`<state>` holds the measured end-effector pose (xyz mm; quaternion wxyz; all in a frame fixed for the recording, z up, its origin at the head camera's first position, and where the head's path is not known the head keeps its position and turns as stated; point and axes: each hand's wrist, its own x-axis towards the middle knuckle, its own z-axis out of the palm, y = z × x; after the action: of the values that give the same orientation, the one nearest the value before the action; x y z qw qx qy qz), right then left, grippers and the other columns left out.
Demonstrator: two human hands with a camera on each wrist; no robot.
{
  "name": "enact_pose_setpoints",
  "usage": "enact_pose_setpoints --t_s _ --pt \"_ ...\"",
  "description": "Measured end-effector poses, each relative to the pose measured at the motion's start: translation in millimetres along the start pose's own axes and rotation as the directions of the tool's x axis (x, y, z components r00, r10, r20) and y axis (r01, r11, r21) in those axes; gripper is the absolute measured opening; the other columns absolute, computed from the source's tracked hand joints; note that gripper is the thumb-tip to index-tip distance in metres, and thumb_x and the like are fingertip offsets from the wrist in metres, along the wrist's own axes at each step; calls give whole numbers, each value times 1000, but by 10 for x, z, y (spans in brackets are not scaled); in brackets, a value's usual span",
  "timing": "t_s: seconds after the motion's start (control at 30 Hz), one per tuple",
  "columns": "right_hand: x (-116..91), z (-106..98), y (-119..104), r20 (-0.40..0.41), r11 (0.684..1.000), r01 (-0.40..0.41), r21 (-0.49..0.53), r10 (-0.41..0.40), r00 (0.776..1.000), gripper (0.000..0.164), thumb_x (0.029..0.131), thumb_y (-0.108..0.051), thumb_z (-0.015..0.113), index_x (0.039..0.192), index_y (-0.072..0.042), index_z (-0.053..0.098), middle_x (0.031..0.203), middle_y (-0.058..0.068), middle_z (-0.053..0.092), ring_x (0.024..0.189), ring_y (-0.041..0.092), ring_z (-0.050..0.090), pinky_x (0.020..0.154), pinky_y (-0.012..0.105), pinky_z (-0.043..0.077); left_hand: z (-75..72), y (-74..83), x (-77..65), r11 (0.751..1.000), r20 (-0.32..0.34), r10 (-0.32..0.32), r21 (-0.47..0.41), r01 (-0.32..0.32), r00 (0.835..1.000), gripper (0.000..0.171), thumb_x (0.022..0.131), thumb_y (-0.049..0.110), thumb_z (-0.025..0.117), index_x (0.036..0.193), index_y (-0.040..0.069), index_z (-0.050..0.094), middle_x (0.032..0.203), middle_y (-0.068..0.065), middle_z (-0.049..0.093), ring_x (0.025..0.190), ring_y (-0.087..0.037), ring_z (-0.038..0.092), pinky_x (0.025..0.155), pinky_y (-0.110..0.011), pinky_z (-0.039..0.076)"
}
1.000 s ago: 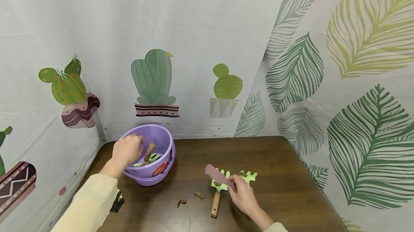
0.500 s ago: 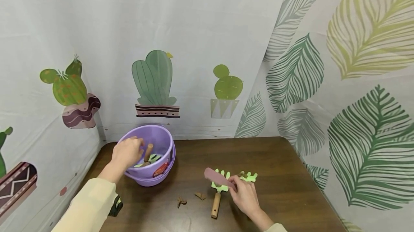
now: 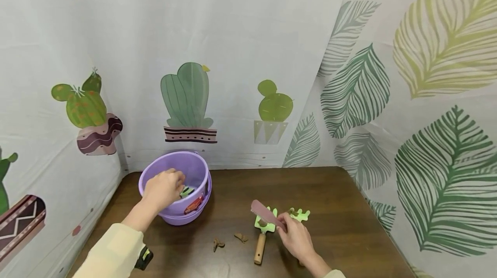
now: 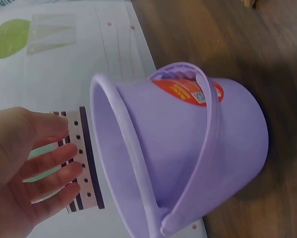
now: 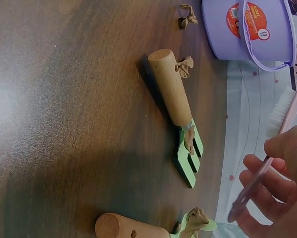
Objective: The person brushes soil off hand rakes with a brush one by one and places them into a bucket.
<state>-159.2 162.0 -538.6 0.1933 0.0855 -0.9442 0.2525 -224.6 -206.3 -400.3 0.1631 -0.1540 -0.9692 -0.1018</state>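
Observation:
My left hand (image 3: 163,187) is over the mouth of the purple bucket (image 4: 163,129), its fingers loosely bent with nothing in them. Inside the bucket a bit of a green tool (image 3: 186,191) shows past the fingers. Between thumb and fingers my right hand (image 3: 296,235) holds a pink brush (image 3: 268,214) with white bristles (image 5: 282,113), raised above the table. Below it lies a green hand fork (image 3: 260,248) with a wooden handle and a dry leaf (image 5: 189,140) on its head. A second green tool (image 5: 131,229), also wooden-handled, lies to the right, partly hidden by my right hand.
Two curled dry leaves, one leaf (image 3: 218,245) and another leaf (image 3: 241,237), lie on the brown table (image 3: 240,192) between bucket and fork. More dry leaf (image 5: 197,218) sits on the second tool's head. A patterned curtain (image 3: 240,54) hangs along the table's back edge.
My left hand has shifted right across the bucket's mouth and now covers the wooden handle that showed inside. My right hand and the brush stay nearly in place.

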Motion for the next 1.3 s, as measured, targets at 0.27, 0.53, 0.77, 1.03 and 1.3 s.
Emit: enact_pose_setpoints --t_s 0.27,0.53,0.77,1.03,1.3 --pt "13 19 67 7 1000 -3 18 3 1000 27 70 -11 76 87 -22 59 77 -11 60 66 2 55 56 25 42 55 172 -42 1000 -6 15 -6 -15 1000 16 71 18 72 86 17 68 85 1 63 77 -29 63 53 -45 48" --pt "20 -15 106 -11 1000 9 21 -8 1000 28 69 -9 77 88 -20 59 78 -10 60 69 3 57 58 27 45 199 378 -89 996 -38 88 -5 -88 995 23 68 23 75 89 16 67 86 0 62 80 -24 63 57 -42 51" --pt "18 -53 129 1 1000 -16 11 16 1000 26 70 -11 76 88 -20 59 78 -9 59 68 3 56 58 28 45 404 522 -163 991 5 131 -38 -130 991 32 68 31 76 93 16 66 88 2 60 83 -23 61 68 -40 49" --pt "15 -104 164 -11 999 -38 9 38 999 27 69 -9 76 89 -17 61 79 -7 60 69 6 57 60 31 45 601 674 -264 986 61 142 -100 -136 988 39 66 34 76 97 13 64 90 -1 58 83 -23 60 71 -40 48" --pt "25 -140 226 -7 999 -46 -4 46 999 27 69 -9 77 88 -18 61 79 -7 60 66 5 55 57 28 44 817 788 -366 981 90 154 -130 -142 984 39 67 37 75 97 16 64 89 3 58 80 -19 59 65 -36 48"
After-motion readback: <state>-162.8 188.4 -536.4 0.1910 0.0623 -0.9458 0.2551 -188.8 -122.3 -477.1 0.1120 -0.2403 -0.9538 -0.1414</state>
